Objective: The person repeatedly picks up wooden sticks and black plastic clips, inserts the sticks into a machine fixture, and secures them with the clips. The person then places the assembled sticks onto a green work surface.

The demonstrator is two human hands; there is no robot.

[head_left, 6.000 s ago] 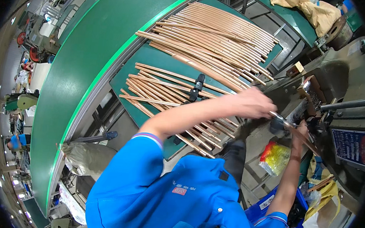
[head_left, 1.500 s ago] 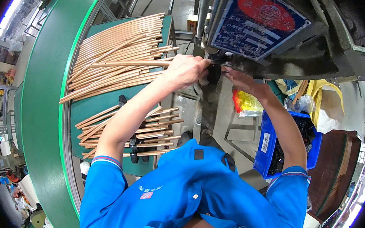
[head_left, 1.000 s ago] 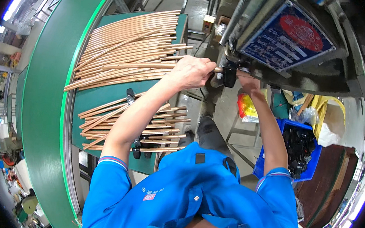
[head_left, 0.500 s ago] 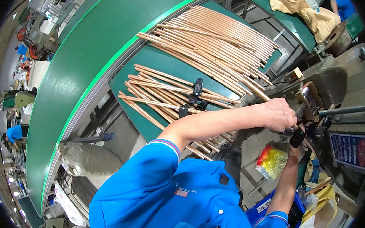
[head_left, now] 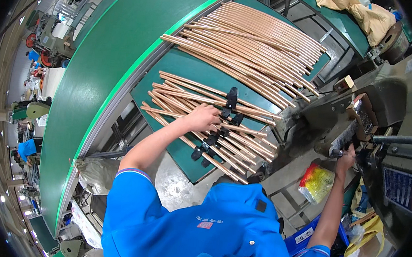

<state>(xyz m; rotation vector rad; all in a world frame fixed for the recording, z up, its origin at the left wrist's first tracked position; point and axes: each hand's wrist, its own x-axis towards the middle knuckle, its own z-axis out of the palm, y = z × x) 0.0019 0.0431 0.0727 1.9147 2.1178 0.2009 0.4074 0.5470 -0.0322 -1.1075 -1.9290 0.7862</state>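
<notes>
My left hand (head_left: 203, 119) is over the nearer pile of copper-coloured tubes (head_left: 184, 96), its fingers bent and apart, touching the tubes beside black fittings (head_left: 212, 139). I cannot make out anything held in it. More black fittings (head_left: 231, 97) sit on tubes of this pile. At the right, my right hand (head_left: 345, 159) is raised to the working part of a grey machine (head_left: 389, 108), fingers closed at a small dark part that I cannot make out. A larger set of copper-coloured tubes (head_left: 263, 35) lies side by side farther back on the green table (head_left: 162, 147).
A long green conveyor belt (head_left: 104, 56) curves along the left. An open box of small metal parts (head_left: 364, 115) is fixed by the machine. Below are a red-yellow plastic packet (head_left: 316, 182) and a blue bin (head_left: 299, 239). A sack (head_left: 96, 174) stands under the belt.
My left hand has moved left from the machine to the nearer tube pile. My right hand has shifted slightly up towards the machine; the black piece beside it no longer shows there.
</notes>
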